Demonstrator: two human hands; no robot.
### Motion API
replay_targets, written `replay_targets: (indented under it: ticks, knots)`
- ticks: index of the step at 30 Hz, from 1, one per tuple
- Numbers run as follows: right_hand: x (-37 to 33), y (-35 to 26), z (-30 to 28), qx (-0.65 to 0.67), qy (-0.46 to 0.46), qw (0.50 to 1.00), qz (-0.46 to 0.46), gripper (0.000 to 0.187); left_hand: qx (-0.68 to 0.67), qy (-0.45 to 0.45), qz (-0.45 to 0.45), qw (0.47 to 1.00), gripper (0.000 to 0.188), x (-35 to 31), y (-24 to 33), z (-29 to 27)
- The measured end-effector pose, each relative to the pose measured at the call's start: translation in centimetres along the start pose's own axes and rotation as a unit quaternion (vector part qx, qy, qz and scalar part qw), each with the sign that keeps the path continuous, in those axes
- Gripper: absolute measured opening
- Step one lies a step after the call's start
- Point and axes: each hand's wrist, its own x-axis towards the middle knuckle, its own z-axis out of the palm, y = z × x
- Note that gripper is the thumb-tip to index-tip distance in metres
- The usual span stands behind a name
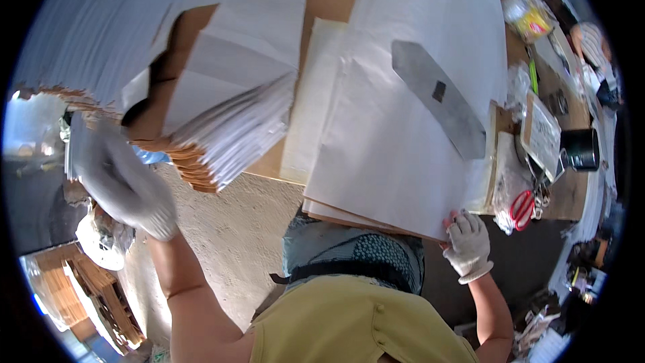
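Observation:
My left hand point(121, 175), in a white knit glove, is out at the left beside the near edge of a tall stack of white sheets point(114, 33). Motion smears its fingers, so whether it grips anything is unclear. My right hand point(467, 245) wears a white glove with bare fingertips. Its fingers curl around the near right corner of a pile of large white paper sheets with brown undersides point(396, 161). On that pile lies a flat grey metal plate point(440, 97) with angled corners. A fanned bundle of folded white-and-brown sheets point(235, 134) sits between the two stacks.
Right of the paper stand red-handled scissors point(522, 210), a clipboard-like board point(541, 136), a black cup point(580, 149) and a plastic bag with yellow packaging point(529, 13). A white bag point(104, 238) hangs at left. Brown cardboard point(101, 296) is stacked below. Another person's gloved hand point(591, 44) is far right.

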Motion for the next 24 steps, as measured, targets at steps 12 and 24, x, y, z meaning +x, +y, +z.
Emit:
replay_targets:
  ticks: [12, 24]
  knots:
    - [4.7, 8.8, -0.8, 0.541, 0.365, 0.714, 0.253, 0.023, 0.056, -0.613, 0.002, 0.788, 0.022, -12.7, -5.3, 15.0]
    - [12.8, 6.4, 6.2, 0.434, 0.249, 0.753, 0.426, 0.031, 0.267, -0.407, 0.074, 0.870, 0.036, -18.3, -5.9, 17.9]
